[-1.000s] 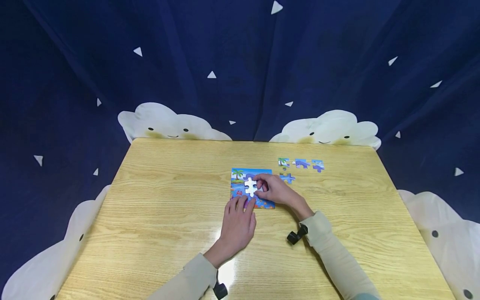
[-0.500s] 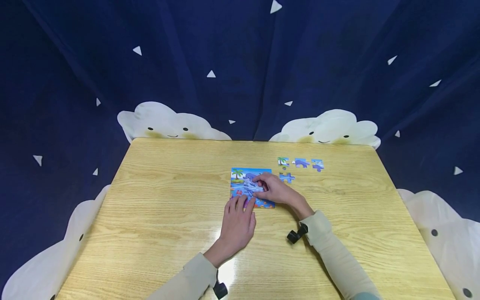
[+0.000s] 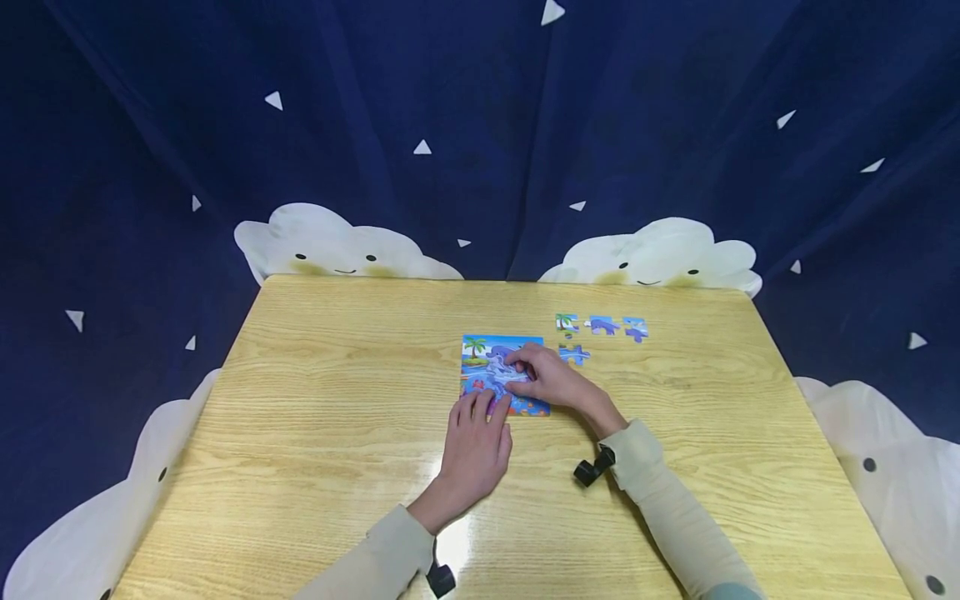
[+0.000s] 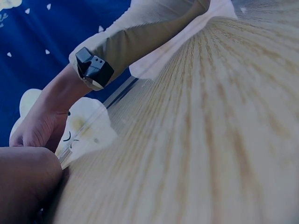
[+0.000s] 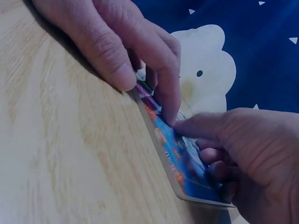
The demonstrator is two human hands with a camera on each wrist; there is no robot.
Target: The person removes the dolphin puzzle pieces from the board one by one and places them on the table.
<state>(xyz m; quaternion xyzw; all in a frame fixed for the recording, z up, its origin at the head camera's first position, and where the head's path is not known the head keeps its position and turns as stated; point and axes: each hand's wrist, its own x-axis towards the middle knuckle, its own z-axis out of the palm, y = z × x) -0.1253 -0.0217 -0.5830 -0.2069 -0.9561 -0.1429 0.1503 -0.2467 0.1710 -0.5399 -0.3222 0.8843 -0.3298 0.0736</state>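
Four pieces (image 3: 600, 323) right of fingertips (image 3: 513, 358) | left hand (image 3: 474, 450): fingers apart on puzzle (image 3: 476, 373) | right hand (image 3: 557, 382): thumb, index apart, grip unclear

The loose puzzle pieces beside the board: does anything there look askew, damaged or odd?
Nothing stands out. The four loose pieces lie picture side up on the table, right of the puzzle board; none looks damaged, though they show small.
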